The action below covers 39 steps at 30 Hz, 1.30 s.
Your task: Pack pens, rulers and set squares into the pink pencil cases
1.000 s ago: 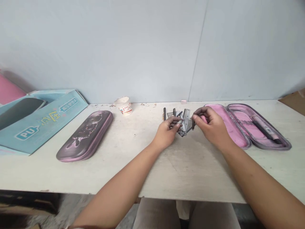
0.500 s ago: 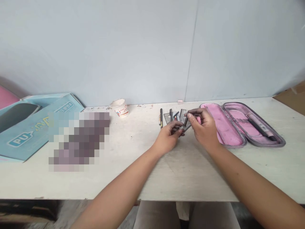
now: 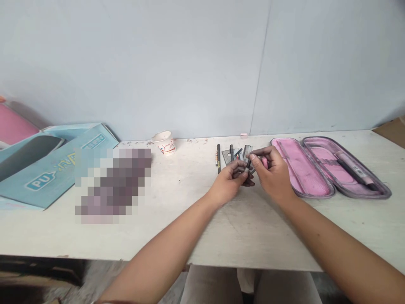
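Note:
My left hand [image 3: 228, 181] and my right hand [image 3: 272, 174] meet over a small heap of stationery [image 3: 236, 155] on the white table [image 3: 202, 219]. Both pinch a short dark pen [image 3: 248, 164] between their fingertips. Something pink shows inside my right hand's fingers. A black pen [image 3: 218, 157], a small ruler and other dark sticks lie just behind the hands. An open pink pencil case [image 3: 329, 171] lies directly right of my right hand, with a dark pen [image 3: 354, 171] in its far half.
A blurred purple case [image 3: 114, 183] lies at the left. Behind it stands a light blue box [image 3: 47, 164]. A paper cup [image 3: 164, 141] stands by the wall. A brown cardboard edge [image 3: 392, 128] shows at far right.
My right hand has moved left toward my left hand, and both now pinch the short dark pen. The view has shifted slightly.

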Each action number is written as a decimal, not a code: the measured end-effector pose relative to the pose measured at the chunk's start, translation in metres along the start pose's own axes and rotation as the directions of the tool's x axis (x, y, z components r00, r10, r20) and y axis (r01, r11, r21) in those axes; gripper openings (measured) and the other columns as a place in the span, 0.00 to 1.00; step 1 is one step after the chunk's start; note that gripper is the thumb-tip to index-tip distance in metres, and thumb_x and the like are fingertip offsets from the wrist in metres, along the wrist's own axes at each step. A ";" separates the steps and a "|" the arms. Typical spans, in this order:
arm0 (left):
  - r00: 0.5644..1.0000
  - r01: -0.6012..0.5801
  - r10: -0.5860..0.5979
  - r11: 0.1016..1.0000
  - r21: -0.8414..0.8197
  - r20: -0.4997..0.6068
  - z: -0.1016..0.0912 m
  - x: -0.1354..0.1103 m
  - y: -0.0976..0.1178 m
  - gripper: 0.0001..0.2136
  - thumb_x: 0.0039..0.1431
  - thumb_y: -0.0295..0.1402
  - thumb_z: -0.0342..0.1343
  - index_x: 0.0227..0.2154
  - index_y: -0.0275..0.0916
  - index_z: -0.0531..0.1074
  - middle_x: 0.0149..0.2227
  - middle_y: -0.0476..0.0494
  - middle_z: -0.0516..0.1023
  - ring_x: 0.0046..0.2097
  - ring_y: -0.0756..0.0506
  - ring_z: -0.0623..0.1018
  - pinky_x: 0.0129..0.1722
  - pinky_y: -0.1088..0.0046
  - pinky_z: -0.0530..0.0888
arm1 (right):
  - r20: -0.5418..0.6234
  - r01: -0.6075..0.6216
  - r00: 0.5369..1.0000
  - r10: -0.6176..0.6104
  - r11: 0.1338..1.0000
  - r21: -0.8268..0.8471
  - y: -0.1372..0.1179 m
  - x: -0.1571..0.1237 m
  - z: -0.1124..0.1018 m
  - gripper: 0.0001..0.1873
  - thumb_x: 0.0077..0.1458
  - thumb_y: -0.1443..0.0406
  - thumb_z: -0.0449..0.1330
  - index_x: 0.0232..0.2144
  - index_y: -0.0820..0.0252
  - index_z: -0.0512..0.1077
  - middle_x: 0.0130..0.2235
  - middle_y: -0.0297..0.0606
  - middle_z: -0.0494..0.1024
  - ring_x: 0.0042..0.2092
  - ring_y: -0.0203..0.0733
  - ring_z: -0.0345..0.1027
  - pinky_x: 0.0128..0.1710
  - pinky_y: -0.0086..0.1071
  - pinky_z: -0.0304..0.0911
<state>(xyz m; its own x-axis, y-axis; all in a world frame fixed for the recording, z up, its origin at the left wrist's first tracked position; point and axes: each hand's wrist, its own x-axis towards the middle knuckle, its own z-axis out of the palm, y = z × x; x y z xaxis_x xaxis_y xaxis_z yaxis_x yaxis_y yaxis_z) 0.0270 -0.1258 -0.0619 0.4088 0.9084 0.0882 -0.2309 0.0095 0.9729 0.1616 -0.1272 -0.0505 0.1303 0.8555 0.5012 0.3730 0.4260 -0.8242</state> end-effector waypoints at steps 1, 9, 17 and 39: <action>1.000 -0.006 0.006 1.000 0.013 -0.009 0.000 0.000 0.000 0.13 0.50 0.37 0.58 0.36 0.38 0.65 0.29 0.50 0.70 0.29 0.52 0.74 0.36 0.70 0.72 | 0.022 0.011 1.000 -0.010 0.999 -0.032 0.000 0.000 -0.001 0.12 0.53 0.57 0.53 0.36 0.57 0.67 0.34 0.35 0.74 0.32 0.35 0.65 0.33 0.30 0.61; 0.967 -0.191 0.244 0.877 0.441 -0.068 -0.009 -0.002 0.000 0.12 0.51 0.22 0.47 0.38 0.40 0.65 0.30 0.50 0.70 0.34 0.51 0.70 0.38 0.73 0.67 | 0.287 0.325 0.932 -0.223 0.865 -0.382 0.004 -0.007 0.007 0.26 0.54 0.56 0.51 0.53 0.61 0.58 0.46 0.47 0.68 0.32 0.40 0.65 0.31 0.34 0.60; 0.971 -0.159 0.222 0.874 0.459 -0.087 -0.015 0.002 -0.002 0.10 0.54 0.26 0.47 0.39 0.41 0.64 0.30 0.50 0.70 0.32 0.50 0.72 0.36 0.73 0.69 | 0.303 0.362 0.924 -0.233 0.788 -0.498 0.003 0.000 -0.001 0.25 0.58 0.54 0.44 0.52 0.63 0.57 0.45 0.47 0.71 0.38 0.44 0.67 0.33 0.34 0.60; 0.953 -0.023 0.193 0.816 0.578 -0.235 -0.038 0.014 -0.007 0.10 0.56 0.28 0.46 0.41 0.40 0.65 0.25 0.52 0.68 0.27 0.53 0.70 0.31 0.78 0.68 | -0.080 0.058 0.993 -0.086 0.951 -0.303 0.023 0.024 -0.030 0.13 0.57 0.57 0.48 0.35 0.59 0.67 0.31 0.37 0.74 0.33 0.39 0.66 0.34 0.31 0.58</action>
<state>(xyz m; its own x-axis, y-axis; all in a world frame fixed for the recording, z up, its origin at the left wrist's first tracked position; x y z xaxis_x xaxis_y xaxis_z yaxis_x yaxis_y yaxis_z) 0.0013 -0.0970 -0.0756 0.1370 0.9654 0.2219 0.3124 -0.2547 0.9152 0.2007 -0.1051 -0.0499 0.1711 0.7895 0.5894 0.6405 0.3655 -0.6755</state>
